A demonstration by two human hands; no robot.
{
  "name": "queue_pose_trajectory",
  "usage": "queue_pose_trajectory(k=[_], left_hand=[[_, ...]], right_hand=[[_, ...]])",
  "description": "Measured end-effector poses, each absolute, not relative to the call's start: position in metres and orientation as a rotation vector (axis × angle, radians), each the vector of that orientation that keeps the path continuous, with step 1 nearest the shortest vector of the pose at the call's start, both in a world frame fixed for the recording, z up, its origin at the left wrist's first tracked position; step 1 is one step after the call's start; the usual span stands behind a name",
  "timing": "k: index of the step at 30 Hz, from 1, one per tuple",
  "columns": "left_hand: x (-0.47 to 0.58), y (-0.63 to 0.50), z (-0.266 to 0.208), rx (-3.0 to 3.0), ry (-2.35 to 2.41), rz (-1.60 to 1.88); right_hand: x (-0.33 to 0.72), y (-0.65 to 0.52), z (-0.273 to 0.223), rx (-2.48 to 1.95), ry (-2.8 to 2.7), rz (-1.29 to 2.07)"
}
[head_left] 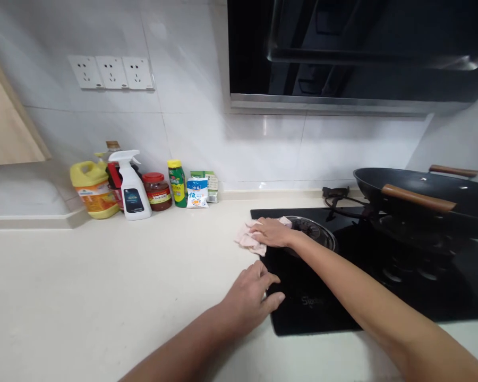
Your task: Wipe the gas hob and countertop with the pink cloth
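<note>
My right hand [271,232] presses a crumpled pale pink cloth [247,239] down where the left edge of the black glass gas hob [302,313] meets the countertop. The cloth lies partly on the hob and partly on the counter, next to the round left burner [314,233], part of which my forearm hides. Nearer to me, my left hand [252,294] is at the hob's left edge, its thumb and fingers apart over the glass. Nothing shows between those fingers.
A large black wok [422,185] with wooden handles sits on the right burner. Along the wall stand a white spray bottle [133,191], a yellow jug [93,191], a red-lidded jar [156,191], a green bottle [177,183] and small packets [197,193]. A dark range hood [342,79] hangs above.
</note>
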State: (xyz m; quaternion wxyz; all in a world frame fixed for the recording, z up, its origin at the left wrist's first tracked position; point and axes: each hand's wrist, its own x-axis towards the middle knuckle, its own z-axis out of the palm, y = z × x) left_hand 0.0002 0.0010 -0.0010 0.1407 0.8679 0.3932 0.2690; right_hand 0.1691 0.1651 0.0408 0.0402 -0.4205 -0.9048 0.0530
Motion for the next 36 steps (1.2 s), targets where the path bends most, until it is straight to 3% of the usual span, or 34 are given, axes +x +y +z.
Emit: queue_pose_trajectory(k=[9,18,25,30,36], left_hand=[[-0.004,-0.003,0.011,2.504,0.906,0.924],[-0.001,-0.009,0.015,2.468,0.999,0.723],[-0.006,-0.004,0.017,2.406,1.069,0.727],[0.002,0.001,0.008,2.357,1.034,0.807],[0.002,0.008,0.001,2.271,1.014,1.016]], right_hand=[[0.221,0.037,0.027,-1.214,-2.638,0.057],[0.320,0.038,0.008,-1.974,-2.240,-0.206],[0.320,0.044,0.011,-2.288,-1.920,-0.204],[0.276,0.016,0.013,-2.218,-2.034,-0.244],[0.207,-0.035,0.018,-1.725,-2.346,-0.198]])
